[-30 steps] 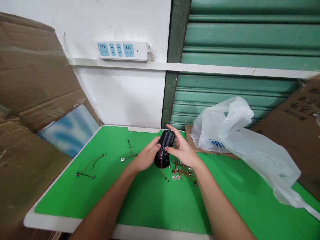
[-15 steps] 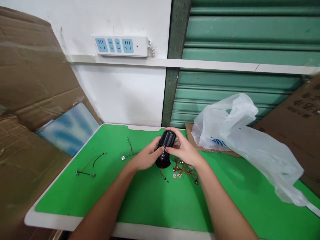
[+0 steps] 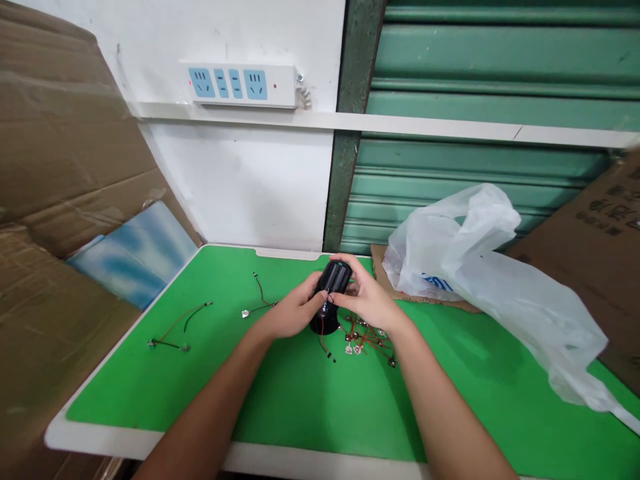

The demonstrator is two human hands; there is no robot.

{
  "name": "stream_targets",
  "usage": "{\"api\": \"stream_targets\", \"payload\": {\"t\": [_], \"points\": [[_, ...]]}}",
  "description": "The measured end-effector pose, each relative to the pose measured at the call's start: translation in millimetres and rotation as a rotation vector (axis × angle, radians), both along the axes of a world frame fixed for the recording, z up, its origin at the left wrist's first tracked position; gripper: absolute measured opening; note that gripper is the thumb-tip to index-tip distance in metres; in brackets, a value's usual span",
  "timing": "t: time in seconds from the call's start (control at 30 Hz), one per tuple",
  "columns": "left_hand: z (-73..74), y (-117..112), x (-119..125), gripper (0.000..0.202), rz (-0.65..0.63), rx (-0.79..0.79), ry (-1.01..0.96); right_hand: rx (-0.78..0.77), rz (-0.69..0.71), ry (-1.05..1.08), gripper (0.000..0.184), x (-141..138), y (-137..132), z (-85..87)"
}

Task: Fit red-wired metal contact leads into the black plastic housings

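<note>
Both my hands hold a black cylindrical part [image 3: 331, 293] above the green table top [image 3: 300, 393]. My left hand [image 3: 290, 312] grips its lower left side, with the thumb up against it. Around the upper end my right hand [image 3: 367, 301] is curled, fingers over the top. A thin red and black wire [image 3: 326, 345] hangs from the part down to the mat. Just below my right hand lies a heap of small wired parts [image 3: 367, 340].
More loose wires lie at the left [image 3: 173, 331] and behind the hands [image 3: 257, 300]. A white plastic bag [image 3: 500, 280] sprawls at the right on cardboard [image 3: 600, 253]. Cardboard sheets [image 3: 60, 167] and a blue panel [image 3: 133, 257] lean at the left. A power strip [image 3: 240, 85] hangs on the wall.
My hands have turned the black part slightly, so its ribbed end faces up more. The view has shifted a little; the hands stay in the same spot.
</note>
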State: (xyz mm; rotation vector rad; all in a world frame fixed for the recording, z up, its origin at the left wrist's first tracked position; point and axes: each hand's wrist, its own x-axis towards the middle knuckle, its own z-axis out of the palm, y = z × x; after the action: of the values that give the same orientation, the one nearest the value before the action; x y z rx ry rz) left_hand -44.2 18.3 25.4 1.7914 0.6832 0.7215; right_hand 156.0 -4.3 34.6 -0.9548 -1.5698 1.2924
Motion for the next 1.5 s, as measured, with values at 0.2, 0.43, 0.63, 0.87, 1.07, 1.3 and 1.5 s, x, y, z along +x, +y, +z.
{"api": "stream_targets", "payload": {"t": [0.2, 0.43, 0.63, 0.87, 1.07, 1.3, 1.5], "points": [[-2.2, -1, 1, 0.049, 0.028, 0.04, 0.037, 0.013, -0.019, 0.004, 0.064, -2, 2, -4.6], [-9.3, -1, 5, 0.047, 0.074, 0.09, 0.06, 0.042, -0.041, 0.014, 0.06, -6, 3, -6.9], [-14.0, -3, 12, 0.04, 0.135, 0.14, 0.012, 0.033, -0.083, -0.001, 0.061, -11, 4, -8.0], [-14.5, -7, 14, 0.04, 0.147, 0.158, 0.041, 0.043, -0.091, 0.016, 0.06, -15, 5, -7.9], [-15.9, -1, 15, 0.043, 0.137, -0.051, -0.028, 0.016, -0.103, 0.001, 0.064, -16, 3, -6.4], [-9.3, 1, 20, 0.048, 0.188, -0.325, -0.159, 0.068, -0.091, -0.122, 0.081, -8, 1, 0.0], [-10.5, -1, 15, 0.052, 0.099, -0.422, -0.175, 0.001, -0.127, -0.093, 0.055, 1, 11, -6.4]]}}
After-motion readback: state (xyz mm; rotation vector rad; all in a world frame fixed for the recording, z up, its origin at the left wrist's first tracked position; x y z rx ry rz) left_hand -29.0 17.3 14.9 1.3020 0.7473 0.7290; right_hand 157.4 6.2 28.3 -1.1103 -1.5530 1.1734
